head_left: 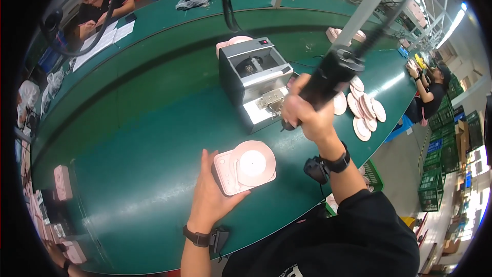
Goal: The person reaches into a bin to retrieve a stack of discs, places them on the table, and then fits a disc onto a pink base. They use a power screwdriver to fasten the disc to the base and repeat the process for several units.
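My left hand [210,197] grips a pale pink housing [228,174], shaped like a small record player with a round disc, on the green bench. Its thumb and fingers span the housing's near and left sides. My right hand [312,115] is wrapped round a black electric screwdriver [328,79], somewhat blurred, with a coiled cable leading up. The screwdriver's lower end is beside the front of a grey screw feeder [256,79]. Its tip is small and hard to make out against the metal outlet [271,100].
Several pink round covers [363,110] lie right of the feeder, and more pink parts [338,36] behind. A pink housing [62,182] is at the far left. Green crates [374,177] stand off the bench's right edge. Co-workers [433,90] sit right and at the back left. Black cables hang overhead.
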